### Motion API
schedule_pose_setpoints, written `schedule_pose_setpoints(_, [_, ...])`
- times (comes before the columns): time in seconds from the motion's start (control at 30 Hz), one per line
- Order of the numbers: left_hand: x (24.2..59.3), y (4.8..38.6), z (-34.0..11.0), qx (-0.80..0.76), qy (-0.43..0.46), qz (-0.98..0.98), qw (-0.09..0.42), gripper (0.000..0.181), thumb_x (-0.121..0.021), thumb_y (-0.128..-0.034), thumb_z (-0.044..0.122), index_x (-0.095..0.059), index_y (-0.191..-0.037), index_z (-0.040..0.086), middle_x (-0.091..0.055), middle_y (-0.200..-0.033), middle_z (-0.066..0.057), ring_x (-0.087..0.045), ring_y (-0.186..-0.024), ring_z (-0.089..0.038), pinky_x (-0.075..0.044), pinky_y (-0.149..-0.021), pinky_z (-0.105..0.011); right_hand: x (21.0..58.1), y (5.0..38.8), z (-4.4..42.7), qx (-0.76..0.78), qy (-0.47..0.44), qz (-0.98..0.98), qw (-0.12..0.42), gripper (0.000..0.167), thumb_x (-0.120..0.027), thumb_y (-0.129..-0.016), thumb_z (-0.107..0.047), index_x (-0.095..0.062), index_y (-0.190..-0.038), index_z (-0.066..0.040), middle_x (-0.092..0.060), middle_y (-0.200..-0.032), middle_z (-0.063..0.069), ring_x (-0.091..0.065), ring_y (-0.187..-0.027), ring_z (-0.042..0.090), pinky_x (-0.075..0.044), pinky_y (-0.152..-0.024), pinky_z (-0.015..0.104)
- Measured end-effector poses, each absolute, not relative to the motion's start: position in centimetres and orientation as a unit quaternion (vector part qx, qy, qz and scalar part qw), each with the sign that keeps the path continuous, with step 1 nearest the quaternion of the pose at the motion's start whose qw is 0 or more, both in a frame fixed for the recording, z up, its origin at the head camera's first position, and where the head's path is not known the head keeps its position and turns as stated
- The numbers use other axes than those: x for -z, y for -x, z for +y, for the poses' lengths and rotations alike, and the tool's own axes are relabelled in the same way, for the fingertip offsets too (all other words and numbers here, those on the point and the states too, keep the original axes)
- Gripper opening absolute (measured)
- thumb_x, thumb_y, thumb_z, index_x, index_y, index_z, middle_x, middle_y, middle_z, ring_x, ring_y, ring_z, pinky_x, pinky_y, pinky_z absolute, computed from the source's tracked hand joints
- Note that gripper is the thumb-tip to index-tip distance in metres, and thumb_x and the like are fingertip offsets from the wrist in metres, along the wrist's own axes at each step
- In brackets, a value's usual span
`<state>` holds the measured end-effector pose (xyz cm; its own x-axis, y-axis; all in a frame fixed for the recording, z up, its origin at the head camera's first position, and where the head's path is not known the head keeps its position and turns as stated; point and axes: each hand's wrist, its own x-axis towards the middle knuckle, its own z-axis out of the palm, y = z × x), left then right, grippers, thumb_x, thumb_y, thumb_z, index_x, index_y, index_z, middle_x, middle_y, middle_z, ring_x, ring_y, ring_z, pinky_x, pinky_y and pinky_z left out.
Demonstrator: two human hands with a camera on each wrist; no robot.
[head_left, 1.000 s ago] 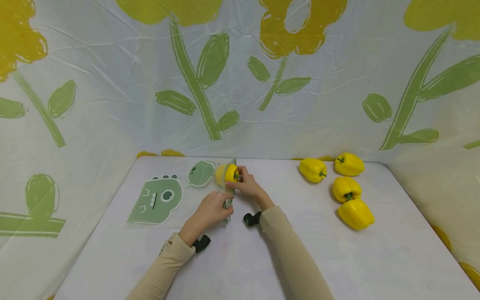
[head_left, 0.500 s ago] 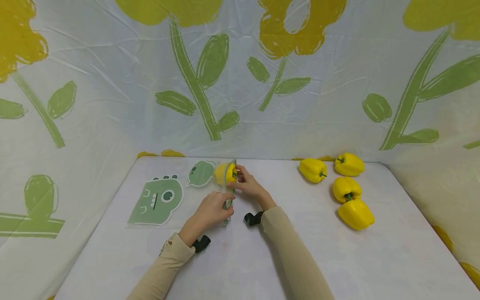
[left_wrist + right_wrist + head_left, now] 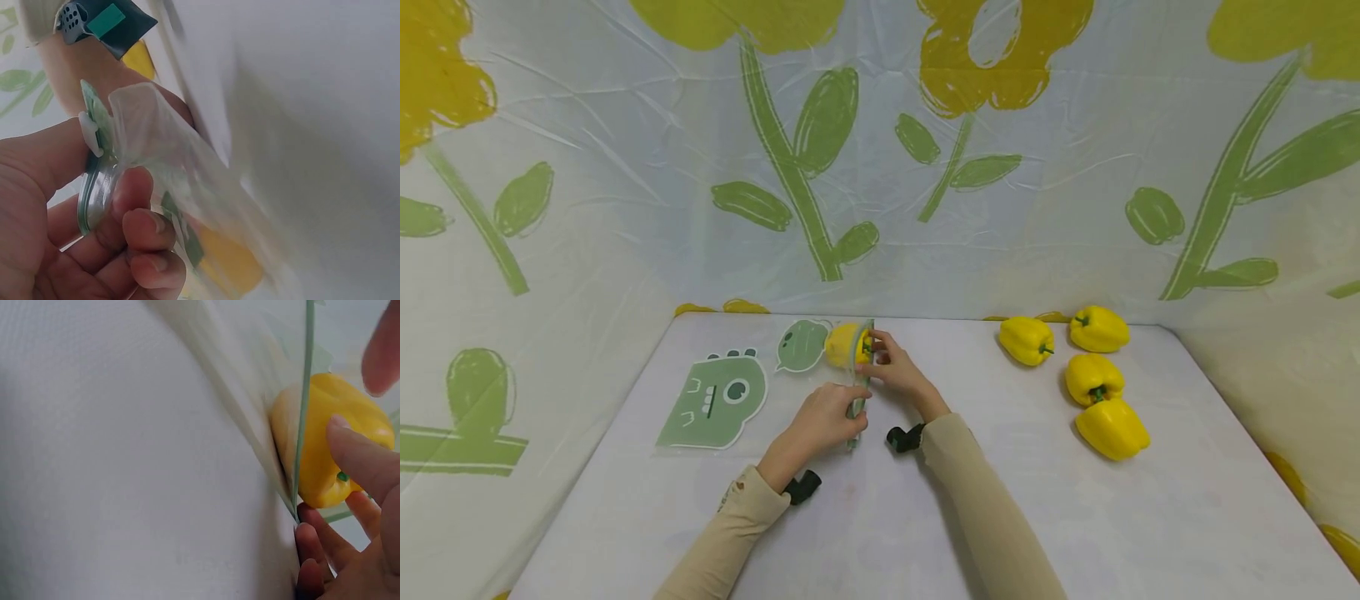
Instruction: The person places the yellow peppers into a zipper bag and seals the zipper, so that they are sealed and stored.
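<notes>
A clear zip bag [image 3: 718,408] with green cartoon print lies flat on the table, its open mouth facing right. My left hand [image 3: 825,418] pinches the bag's green zip edge [image 3: 94,187] between thumb and fingers, holding it up. A yellow bell pepper [image 3: 841,346] sits mostly inside the mouth, its stem end toward the right. My right hand [image 3: 901,372] holds that end; in the right wrist view the thumb lies on the bell pepper [image 3: 331,444] and other fingers are under it, near the bag's rim. Plastic covers the pepper's far part.
Several more yellow bell peppers [image 3: 1097,379] lie at the right of the white-covered table [image 3: 1000,500]. A flower-printed sheet [image 3: 1060,208] rises behind the table. Black camera mounts are on both wrists.
The bell pepper has slid a little left, deeper into the bag, with my right hand's fingers following to the mouth. My left hand stays at the zip edge.
</notes>
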<state>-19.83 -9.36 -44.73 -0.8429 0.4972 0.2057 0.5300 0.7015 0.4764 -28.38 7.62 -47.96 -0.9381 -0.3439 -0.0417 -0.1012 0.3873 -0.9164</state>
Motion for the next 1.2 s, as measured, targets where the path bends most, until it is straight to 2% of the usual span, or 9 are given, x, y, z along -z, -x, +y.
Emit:
schedule_pose_setpoints(0.17, [44.9, 19.9, -9.3, 0.265, 0.290, -0.919, 0.035, 0.028, -0.072, -0.0780, 0.008, -0.075, -0.105, 0.002, -0.071, -0.083, -0.005, -0.052, -0.062, -0.010, -0.050, -0.063, -0.032, 48.9, 28.9, 7.8, 0.538, 0.155, 0.823, 0.098, 0.071, -0.069, -0.089, -0.026, -0.037, -0.151, -0.012, -0.051, -0.134, 0.017, -0.048, -0.108, 0.030, -0.046, -0.081, 0.036])
schedule_pose_setpoints(0.5, [45.4, 20.0, -9.4, 0.261, 0.298, -0.917, 0.042, 0.029, -0.073, -0.0767, 0.008, -0.075, -0.105, 0.003, -0.072, -0.085, -0.006, -0.056, -0.064, -0.012, -0.050, -0.062, -0.032, 48.1, 28.8, 6.6, 0.498, 0.105, 0.857, 0.079, 0.069, -0.068, -0.082, -0.017, -0.044, -0.147, -0.011, -0.056, -0.122, 0.017, -0.048, -0.106, 0.031, -0.042, -0.087, 0.041])
schedule_pose_setpoints(0.8, [45.4, 20.1, -9.4, 0.261, 0.301, -0.916, 0.045, 0.030, -0.073, -0.0761, 0.009, -0.075, -0.105, 0.004, -0.072, -0.085, -0.006, -0.058, -0.065, -0.013, -0.051, -0.062, -0.034, 47.4, 28.4, 6.3, 0.428, 0.088, 0.897, 0.064, 0.050, -0.066, -0.080, -0.017, -0.058, -0.128, -0.011, -0.054, -0.119, 0.015, -0.047, -0.100, 0.031, -0.037, -0.079, 0.036])
schedule_pose_setpoints(0.93, [45.5, 20.1, -9.3, 0.261, 0.296, -0.918, 0.042, 0.030, -0.073, -0.0766, 0.009, -0.075, -0.106, 0.004, -0.072, -0.087, -0.006, -0.060, -0.067, -0.015, -0.051, -0.062, -0.035, 47.5, 28.5, 6.3, 0.409, 0.088, 0.906, 0.068, 0.045, -0.067, -0.080, -0.020, -0.061, -0.123, -0.010, -0.053, -0.121, 0.014, -0.048, -0.103, 0.031, -0.037, -0.081, 0.038])
schedule_pose_setpoints(1.0, [45.4, 20.1, -9.3, 0.264, 0.296, -0.917, 0.042, 0.030, -0.073, -0.0768, 0.009, -0.074, -0.106, 0.003, -0.072, -0.087, -0.007, -0.060, -0.067, -0.015, -0.051, -0.062, -0.036, 47.7, 28.5, 6.4, 0.416, 0.093, 0.902, 0.069, 0.047, -0.068, -0.080, -0.021, -0.060, -0.125, -0.011, -0.053, -0.122, 0.014, -0.048, -0.105, 0.031, -0.037, -0.084, 0.040])
schedule_pose_setpoints(1.2, [45.3, 20.0, -9.5, 0.267, 0.291, -0.918, 0.036, 0.030, -0.074, -0.0775, 0.010, -0.074, -0.107, 0.003, -0.069, -0.078, -0.003, -0.051, -0.060, -0.010, -0.046, -0.057, -0.030, 47.7, 27.7, 7.5, 0.530, 0.113, 0.836, 0.087, 0.068, -0.071, -0.087, -0.013, -0.043, -0.149, -0.012, -0.055, -0.130, 0.018, -0.050, -0.113, 0.034, -0.041, -0.094, 0.047])
